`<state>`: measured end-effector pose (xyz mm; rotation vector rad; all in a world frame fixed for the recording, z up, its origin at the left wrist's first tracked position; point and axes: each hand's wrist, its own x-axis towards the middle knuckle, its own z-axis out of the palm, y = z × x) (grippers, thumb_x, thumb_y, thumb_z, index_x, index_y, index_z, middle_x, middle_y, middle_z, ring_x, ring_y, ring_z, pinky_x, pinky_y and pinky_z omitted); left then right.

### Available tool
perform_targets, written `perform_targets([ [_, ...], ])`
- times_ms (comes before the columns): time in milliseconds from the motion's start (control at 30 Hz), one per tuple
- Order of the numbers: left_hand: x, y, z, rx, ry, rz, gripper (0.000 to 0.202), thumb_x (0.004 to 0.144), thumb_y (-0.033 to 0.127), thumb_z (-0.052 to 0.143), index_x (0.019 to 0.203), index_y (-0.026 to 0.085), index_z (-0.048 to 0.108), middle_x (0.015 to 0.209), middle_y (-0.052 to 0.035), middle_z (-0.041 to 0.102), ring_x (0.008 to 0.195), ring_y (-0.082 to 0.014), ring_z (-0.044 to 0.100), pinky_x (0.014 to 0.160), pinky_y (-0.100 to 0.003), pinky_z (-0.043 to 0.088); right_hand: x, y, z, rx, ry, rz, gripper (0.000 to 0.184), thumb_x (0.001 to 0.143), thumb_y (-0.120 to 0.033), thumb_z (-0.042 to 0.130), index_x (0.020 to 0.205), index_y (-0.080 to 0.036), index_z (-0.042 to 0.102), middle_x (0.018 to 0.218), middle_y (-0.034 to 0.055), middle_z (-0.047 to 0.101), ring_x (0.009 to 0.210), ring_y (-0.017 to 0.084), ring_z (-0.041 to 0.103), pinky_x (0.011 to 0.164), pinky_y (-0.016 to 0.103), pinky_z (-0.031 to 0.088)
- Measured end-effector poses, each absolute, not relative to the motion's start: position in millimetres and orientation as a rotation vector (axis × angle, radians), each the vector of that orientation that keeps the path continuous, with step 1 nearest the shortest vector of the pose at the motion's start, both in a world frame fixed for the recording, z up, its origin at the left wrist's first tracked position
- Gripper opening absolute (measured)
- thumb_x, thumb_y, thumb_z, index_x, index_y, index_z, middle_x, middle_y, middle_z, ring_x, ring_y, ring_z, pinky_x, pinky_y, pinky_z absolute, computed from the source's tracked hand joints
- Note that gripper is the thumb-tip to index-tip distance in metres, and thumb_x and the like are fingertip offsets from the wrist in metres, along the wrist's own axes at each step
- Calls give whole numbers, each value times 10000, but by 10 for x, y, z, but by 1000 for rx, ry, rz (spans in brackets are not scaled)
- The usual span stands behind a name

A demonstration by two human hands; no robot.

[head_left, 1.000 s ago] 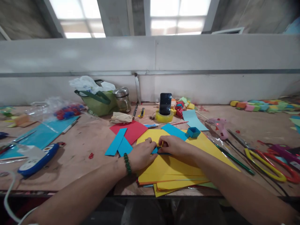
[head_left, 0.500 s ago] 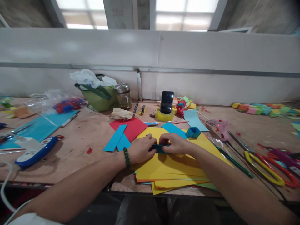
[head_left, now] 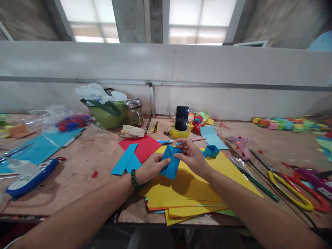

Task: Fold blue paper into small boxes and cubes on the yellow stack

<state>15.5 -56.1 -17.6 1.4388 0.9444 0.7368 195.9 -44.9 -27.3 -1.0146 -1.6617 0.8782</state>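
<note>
A creased piece of blue paper [head_left: 170, 166] is held up over the stack of yellow paper [head_left: 197, 188], with folded flaps facing me. My left hand [head_left: 152, 167], a green bead bracelet at its wrist, pinches the left edge with the thumb in front. At the upper right corner, my right hand [head_left: 192, 155] grips the same paper between thumb and fingers. A small open blue paper box [head_left: 212, 150] sits on the stack just right of my right hand. Blue paper strips [head_left: 126, 159] lie left of the hands, partly over a red sheet [head_left: 145, 145].
A phone [head_left: 182, 117] leans upright in a yellow tape roll [head_left: 181, 132]. On the right lie a pink glue gun [head_left: 242, 145], a green pencil [head_left: 259, 183] and scissors [head_left: 289, 190]. A blue-and-white device [head_left: 33, 178] lies left. Behind stand a green bag [head_left: 107, 116] and a jar [head_left: 135, 112].
The blue paper has risen from the yellow stack and is turned to show its wide creased face. Both hands have shifted their hold on it. The view has tilted slightly up.
</note>
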Motion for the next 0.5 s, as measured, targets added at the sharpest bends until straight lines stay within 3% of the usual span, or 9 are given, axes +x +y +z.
perform_targets([
  [133, 174, -569, -153, 1274, 936, 836, 303, 637, 422, 682, 650, 132, 598, 567, 11, 580, 508, -88, 488, 540, -215, 407, 1949, -529, -256, -1007, -1787, 458, 281, 754, -355, 660, 917, -217, 479, 1063, 101, 579, 996, 237, 582, 812, 396, 508],
  [233, 192, -589, -136, 1283, 955, 900, 194, 672, 321, 629, 645, 141, 562, 539, 37, 522, 493, -72, 444, 507, -194, 367, 1930, -608, -202, -1038, -1923, 232, 305, 735, -382, 693, 843, -225, 455, 1061, 116, 577, 1051, 273, 556, 863, 426, 482],
  [367, 204, -610, -137, 1344, 946, 928, 201, 681, 326, 616, 639, 150, 529, 559, 35, 515, 514, -73, 435, 512, -195, 349, 1899, -650, -188, -1101, -2032, 135, 335, 711, -331, 681, 938, -206, 469, 1053, 131, 593, 1051, 292, 554, 869, 438, 477],
  [500, 195, -595, -172, 1376, 955, 911, 298, 693, 405, 617, 580, 157, 497, 525, 35, 487, 496, -72, 412, 509, -203, 341, 1915, -588, -276, -1095, -2006, 263, 269, 793, -293, 579, 1022, -209, 466, 913, 73, 627, 849, 225, 614, 769, 384, 509],
])
